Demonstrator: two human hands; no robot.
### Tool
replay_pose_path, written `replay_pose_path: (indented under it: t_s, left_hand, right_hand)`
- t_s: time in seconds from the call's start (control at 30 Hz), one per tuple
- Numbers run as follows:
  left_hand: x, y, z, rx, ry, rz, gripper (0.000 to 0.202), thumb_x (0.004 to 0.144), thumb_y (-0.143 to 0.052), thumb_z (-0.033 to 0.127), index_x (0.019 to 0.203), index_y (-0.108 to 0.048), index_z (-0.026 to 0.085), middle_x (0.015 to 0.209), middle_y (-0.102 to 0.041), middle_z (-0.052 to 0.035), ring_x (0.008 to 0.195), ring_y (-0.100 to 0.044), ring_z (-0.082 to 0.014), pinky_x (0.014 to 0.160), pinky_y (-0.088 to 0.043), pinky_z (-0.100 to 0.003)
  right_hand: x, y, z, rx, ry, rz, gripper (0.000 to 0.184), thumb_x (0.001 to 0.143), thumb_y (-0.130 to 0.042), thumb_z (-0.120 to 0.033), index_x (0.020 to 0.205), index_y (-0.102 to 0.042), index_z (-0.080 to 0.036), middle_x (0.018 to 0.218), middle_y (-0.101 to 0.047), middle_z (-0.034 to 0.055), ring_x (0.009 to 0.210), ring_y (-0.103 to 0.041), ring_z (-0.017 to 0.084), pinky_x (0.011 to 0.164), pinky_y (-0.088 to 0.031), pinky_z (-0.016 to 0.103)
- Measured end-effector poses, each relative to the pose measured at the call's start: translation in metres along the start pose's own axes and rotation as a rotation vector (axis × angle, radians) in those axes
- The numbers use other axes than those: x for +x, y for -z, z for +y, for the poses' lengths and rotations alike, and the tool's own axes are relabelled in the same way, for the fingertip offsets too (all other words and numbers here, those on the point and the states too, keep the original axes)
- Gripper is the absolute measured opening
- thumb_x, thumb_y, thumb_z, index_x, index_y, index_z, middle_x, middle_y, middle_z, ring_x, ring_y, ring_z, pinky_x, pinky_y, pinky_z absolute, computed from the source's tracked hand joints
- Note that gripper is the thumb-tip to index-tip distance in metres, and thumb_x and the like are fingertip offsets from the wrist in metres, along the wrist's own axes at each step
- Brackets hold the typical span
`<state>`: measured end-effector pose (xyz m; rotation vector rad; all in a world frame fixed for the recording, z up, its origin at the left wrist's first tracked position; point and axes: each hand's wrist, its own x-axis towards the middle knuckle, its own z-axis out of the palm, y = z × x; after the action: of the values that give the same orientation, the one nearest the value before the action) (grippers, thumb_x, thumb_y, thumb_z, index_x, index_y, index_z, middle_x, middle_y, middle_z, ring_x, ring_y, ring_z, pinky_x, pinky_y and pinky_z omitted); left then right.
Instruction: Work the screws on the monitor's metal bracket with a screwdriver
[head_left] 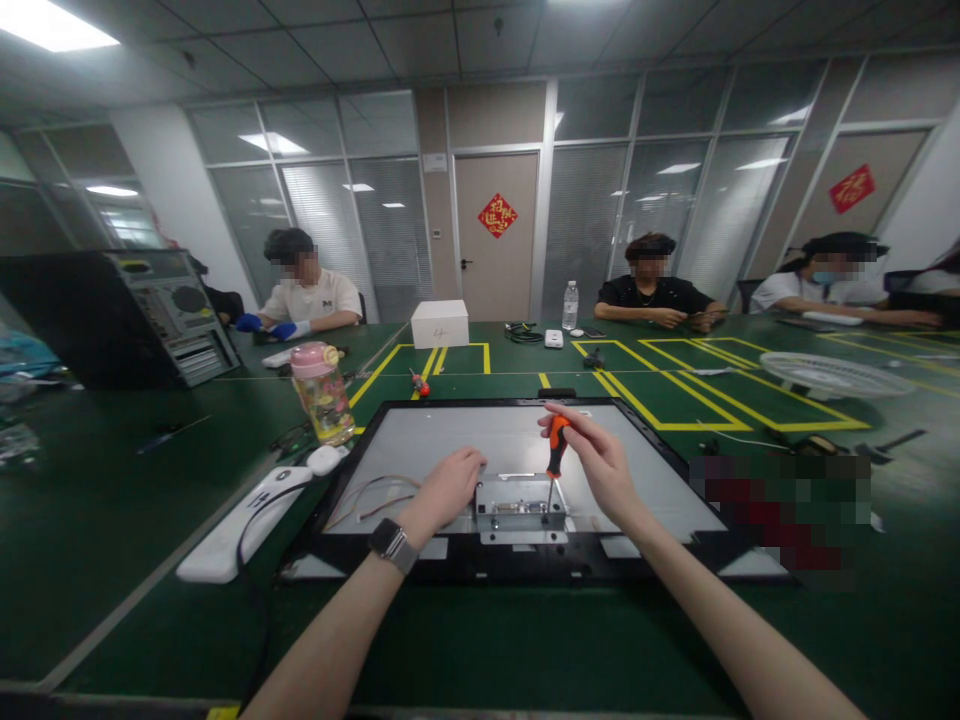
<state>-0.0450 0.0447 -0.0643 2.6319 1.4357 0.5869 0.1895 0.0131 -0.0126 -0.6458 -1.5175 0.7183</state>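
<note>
A monitor panel (637, 440) lies face down on the green table, its grey metal back up inside a black frame. A small metal bracket box (521, 502) sits near its front edge. My right hand (600, 465) is closed round an orange-and-black screwdriver (556, 450), held upright with its tip on the bracket. My left hand (446, 490), a watch on its wrist, rests curled against the bracket's left side. Thin wires (375, 495) loop over the panel to the left.
A white power strip (240, 525) with a black cable lies left of the panel, a pink-lidded bottle (321, 392) behind it. A computer case (127, 315) stands far left. A white box (439, 323), a water bottle (570, 305) and a fan grille (832, 375) sit farther back. Several people sit across the table.
</note>
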Motion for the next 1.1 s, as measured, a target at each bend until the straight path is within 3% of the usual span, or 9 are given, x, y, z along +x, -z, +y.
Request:
replay_pose_path:
  t_s: [0.13, 0.23, 0.4, 0.63, 0.87, 0.97, 1.1]
  left_hand:
    - [0.0001, -0.0007, -0.0008, 0.005, -0.008, -0.003, 0.033, 0.096, -0.031, 0.015, 0.112, -0.059, 0.015, 0.116, -0.061, -0.009, 0.11, -0.056, -0.0185, 0.101, -0.042, -0.031]
    - [0.0, -0.0005, -0.0006, 0.007, -0.008, -0.005, 0.032, 0.096, -0.031, 0.015, 0.112, -0.059, 0.015, 0.116, -0.061, -0.0088, 0.109, -0.056, -0.0183, 0.101, -0.042, -0.031]
    - [-0.0002, 0.001, 0.0008, 0.009, -0.008, -0.009, 0.033, 0.096, -0.031, 0.014, 0.113, -0.059, 0.015, 0.117, -0.06, -0.009, 0.11, -0.055, -0.0184, 0.101, -0.041, -0.031]
    - [0.0004, 0.0, -0.0004, 0.01, -0.001, -0.011, 0.034, 0.097, -0.029, 0.015, 0.113, -0.059, 0.016, 0.117, -0.061, -0.0085, 0.111, -0.055, -0.0184, 0.101, -0.042, -0.032]
    - [0.0004, 0.001, 0.001, 0.009, -0.004, -0.009, 0.035, 0.097, -0.029, 0.016, 0.113, -0.06, 0.014, 0.117, -0.061, -0.0095, 0.111, -0.056, -0.0186, 0.101, -0.042, -0.032]
    - [-0.0003, 0.0019, 0.0017, 0.006, -0.005, -0.006, 0.035, 0.097, -0.029, 0.015, 0.114, -0.059, 0.014, 0.118, -0.061, -0.0099, 0.111, -0.056, -0.0188, 0.101, -0.042, -0.032]
    - [-0.0011, 0.0019, 0.0012, 0.001, -0.002, -0.003, 0.034, 0.096, -0.03, 0.015, 0.114, -0.059, 0.015, 0.118, -0.061, -0.0093, 0.111, -0.056, -0.0185, 0.101, -0.043, -0.032]
  right_hand:
    - [0.0011, -0.0021, 0.0004, -0.136, 0.073, 0.089, 0.022, 0.082, -0.064, -0.031, 0.103, -0.068, -0.026, 0.086, -0.061, 0.0026, 0.083, -0.059, 0.021, 0.08, -0.048, 0.038]
    - [0.0017, -0.0023, -0.0024, -0.184, 0.1, 0.111, 0.018, 0.081, -0.066, -0.031, 0.097, -0.071, -0.025, 0.082, -0.057, 0.0018, 0.08, -0.057, 0.02, 0.079, -0.048, 0.037]
    - [0.0013, -0.0008, -0.0051, -0.054, 0.027, 0.042, 0.029, 0.092, -0.047, -0.034, 0.111, -0.067, -0.025, 0.097, -0.066, 0.0063, 0.089, -0.063, 0.023, 0.085, -0.048, 0.042]
    - [0.0018, -0.0005, -0.0018, 0.03, -0.029, 0.008, 0.031, 0.09, -0.054, -0.036, 0.116, -0.065, -0.026, 0.1, -0.07, 0.0063, 0.087, -0.067, 0.022, 0.085, -0.051, 0.043]
    - [0.0035, -0.0009, -0.0041, -0.106, 0.072, 0.076, 0.016, 0.077, -0.07, -0.03, 0.092, -0.072, -0.027, 0.079, -0.061, 0.0013, 0.08, -0.058, 0.02, 0.078, -0.047, 0.036]
    - [0.0037, 0.0014, -0.0047, -0.142, 0.081, 0.056, 0.018, 0.085, -0.059, -0.032, 0.095, -0.072, -0.025, 0.079, -0.059, 0.0024, 0.083, -0.057, 0.021, 0.081, -0.045, 0.038]
    - [0.0029, 0.0046, -0.0009, -0.078, 0.025, 0.017, 0.031, 0.092, -0.044, -0.031, 0.108, -0.069, -0.023, 0.093, -0.064, 0.0057, 0.092, -0.059, 0.023, 0.084, -0.045, 0.038]
